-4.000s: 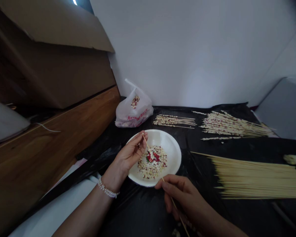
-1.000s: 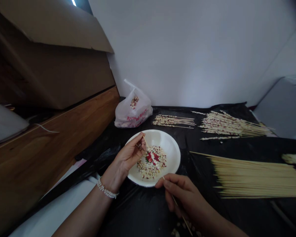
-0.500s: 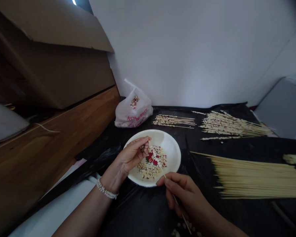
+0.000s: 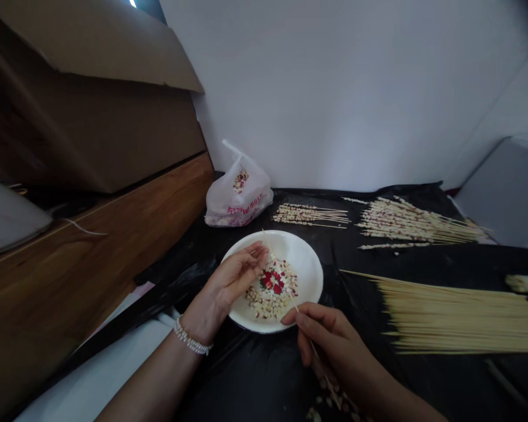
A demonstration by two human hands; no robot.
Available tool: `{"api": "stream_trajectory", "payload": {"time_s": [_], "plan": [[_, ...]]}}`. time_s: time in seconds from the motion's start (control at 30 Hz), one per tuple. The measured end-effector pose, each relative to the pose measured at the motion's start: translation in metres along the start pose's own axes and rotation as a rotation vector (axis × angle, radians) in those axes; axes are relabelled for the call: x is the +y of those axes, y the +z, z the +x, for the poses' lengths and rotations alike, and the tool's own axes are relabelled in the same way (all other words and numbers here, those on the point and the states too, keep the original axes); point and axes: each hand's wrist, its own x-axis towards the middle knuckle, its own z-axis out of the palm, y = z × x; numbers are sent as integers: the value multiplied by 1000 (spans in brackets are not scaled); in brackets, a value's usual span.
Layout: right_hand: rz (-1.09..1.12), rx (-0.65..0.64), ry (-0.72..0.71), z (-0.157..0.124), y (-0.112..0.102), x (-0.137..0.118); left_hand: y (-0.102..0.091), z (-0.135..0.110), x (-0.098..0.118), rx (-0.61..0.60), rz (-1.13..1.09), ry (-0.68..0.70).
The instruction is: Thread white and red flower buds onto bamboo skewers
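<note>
the skewer (image 4: 294,302) slants through the centre of the frame, its tip near the far rim of the white bowl (image 4: 308,261) and its other end toward the bottom edge, right of centre. our right hand (image 4: 328,334) has it pinched narrowly between thumb and fingers, at the bowl's near side; our left hand (image 4: 237,272) is loosely cupped beside the upper end, and we cannot tell whether a piece sits in it. we expect the skewer to be very light, stiff but thin enough to snap, so we'd grip its bare lower length. the pale pieces (image 4: 264,308) look small, perhaps slippery, best taken singly.
</note>
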Motion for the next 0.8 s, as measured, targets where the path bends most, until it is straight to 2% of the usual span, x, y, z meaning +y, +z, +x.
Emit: {"api": "stream_trajectory", "payload": {"time_s": [0.2, 0.37, 0.5, 0.7, 0.8], "plan": [[-10, 6, 12, 1, 1, 2, 3, -4, 1, -2, -36, -27], [-7, -8, 4, 0, 1, 3, 12, -13, 4, 64, -109, -84], [-1, -24, 11, 0, 1, 5, 10, -11, 5, 83, -192, -83], [-28, -46, 26, 0, 0, 4, -2, -2, 6, -107, -129, -79], [-34, -46, 37, -1, 1, 3, -1, -1, 7, -91, -133, -64]]}}
